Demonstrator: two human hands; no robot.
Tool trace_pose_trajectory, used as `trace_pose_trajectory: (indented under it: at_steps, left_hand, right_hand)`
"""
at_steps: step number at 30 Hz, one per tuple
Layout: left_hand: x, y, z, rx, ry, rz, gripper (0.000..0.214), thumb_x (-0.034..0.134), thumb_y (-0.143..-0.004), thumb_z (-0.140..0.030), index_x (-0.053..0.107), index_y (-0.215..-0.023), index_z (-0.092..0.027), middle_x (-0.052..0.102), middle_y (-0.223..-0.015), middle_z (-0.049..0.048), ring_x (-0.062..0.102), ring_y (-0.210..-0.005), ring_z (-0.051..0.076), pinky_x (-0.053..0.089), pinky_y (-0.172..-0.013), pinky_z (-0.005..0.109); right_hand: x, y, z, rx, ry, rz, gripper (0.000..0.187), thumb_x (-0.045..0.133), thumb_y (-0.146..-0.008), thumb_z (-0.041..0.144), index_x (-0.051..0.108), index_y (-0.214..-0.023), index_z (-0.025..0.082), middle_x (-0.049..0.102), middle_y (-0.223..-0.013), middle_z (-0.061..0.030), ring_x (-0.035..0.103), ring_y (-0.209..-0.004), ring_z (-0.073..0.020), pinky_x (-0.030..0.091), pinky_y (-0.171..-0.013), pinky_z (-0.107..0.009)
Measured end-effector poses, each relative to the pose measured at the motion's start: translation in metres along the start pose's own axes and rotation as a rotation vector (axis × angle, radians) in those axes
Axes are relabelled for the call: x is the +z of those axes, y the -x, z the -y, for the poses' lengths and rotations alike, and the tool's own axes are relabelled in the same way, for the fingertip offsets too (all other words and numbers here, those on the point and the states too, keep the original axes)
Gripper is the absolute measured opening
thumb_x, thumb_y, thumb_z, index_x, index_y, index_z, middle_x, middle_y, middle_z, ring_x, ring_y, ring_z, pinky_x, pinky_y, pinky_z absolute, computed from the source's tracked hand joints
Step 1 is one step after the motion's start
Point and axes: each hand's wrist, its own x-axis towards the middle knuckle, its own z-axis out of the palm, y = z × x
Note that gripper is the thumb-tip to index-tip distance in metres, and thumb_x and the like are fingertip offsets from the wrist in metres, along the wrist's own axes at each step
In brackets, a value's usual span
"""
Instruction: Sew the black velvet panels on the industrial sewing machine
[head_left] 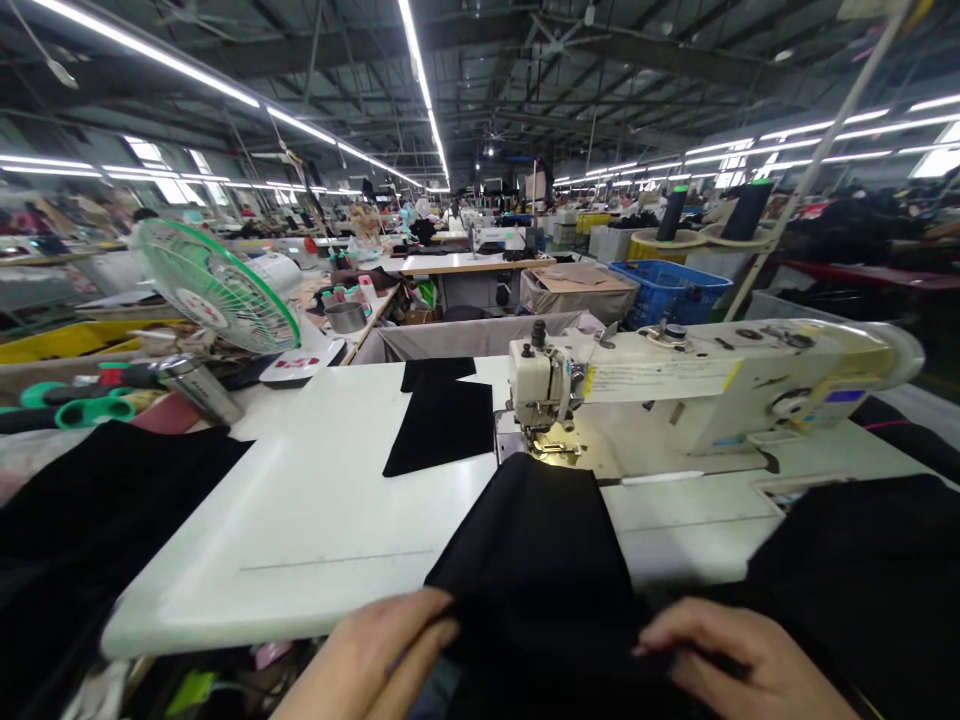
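A black fabric panel (544, 545) hangs over the table's front edge, its far end lying just before the needle area of the sewing machine (630, 385). At the panel's left edge, my left hand (382, 645) pinches the cloth between thumb and fingers. My right hand (724, 645) grips the cloth at the right side, fingers closed. Two flat black pieces, a larger one (442, 425) and a smaller one (439, 373), lie left of the machine on the white table (300, 530). The panel's lower part runs out of view between my hands.
More black fabric is heaped at the left (90, 520) and the right (870, 580). A green-rimmed fan (217, 285), a steel flask (201, 388) and thread cones (94, 410) stand on the left. Behind the machine are a blue crate (671, 288) and a cloth-lined bin (480, 337).
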Motion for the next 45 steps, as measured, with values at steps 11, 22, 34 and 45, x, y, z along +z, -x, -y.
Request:
trace_pose_trajectory:
  at_steps: [11, 22, 34, 45]
  left_hand:
    - [0.071, -0.159, 0.026, -0.046, -0.413, 0.024, 0.006, 0.06, -0.085, -0.021, 0.062, -0.089, -0.018, 0.061, -0.11, 0.0123, 0.058, -0.104, 0.028, 0.046, -0.089, 0.037]
    - [0.061, -0.142, 0.03, -0.012, 0.135, -0.043, 0.018, 0.05, -0.079, -0.011, 0.058, -0.093, -0.02, 0.062, -0.1, 0.0053, 0.061, -0.088, 0.018, 0.05, -0.082, 0.031]
    - [0.025, -0.095, -0.004, -0.046, 0.55, -0.369, 0.019, 0.067, -0.083, -0.037, 0.08, -0.091, -0.025, 0.071, -0.108, 0.0066, 0.063, -0.106, 0.025, 0.046, -0.102, 0.039]
    - [0.029, -0.085, -0.011, -0.213, 0.954, -0.461, 0.015, 0.081, -0.071, -0.034, 0.078, -0.079, -0.021, 0.073, -0.097, 0.0027, 0.064, -0.093, 0.017, 0.049, -0.084, 0.023]
  right_hand:
    - [0.048, -0.113, -0.047, -0.189, 0.548, -0.621, 0.015, 0.055, -0.084, 0.03, 0.067, -0.083, 0.021, 0.062, -0.115, -0.0163, 0.058, -0.106, -0.033, 0.046, -0.095, -0.051]
    - [0.034, -0.112, -0.034, -0.157, -0.097, -0.62, 0.022, 0.068, -0.075, 0.042, 0.065, -0.076, 0.02, 0.069, -0.102, -0.0098, 0.064, -0.096, -0.0261, 0.05, -0.089, -0.041]
    - [0.033, -0.084, -0.013, 0.002, -0.28, -0.748, 0.045, 0.076, -0.065, 0.059, 0.078, -0.092, 0.022, 0.073, -0.112, -0.0073, 0.062, -0.115, -0.0327, 0.039, -0.112, -0.048]
    - [0.038, -0.085, 0.002, 0.166, -0.861, -0.724, 0.047, 0.093, -0.046, 0.039, 0.079, -0.089, 0.024, 0.074, -0.113, -0.0019, 0.059, -0.123, -0.0246, 0.053, -0.083, -0.01]
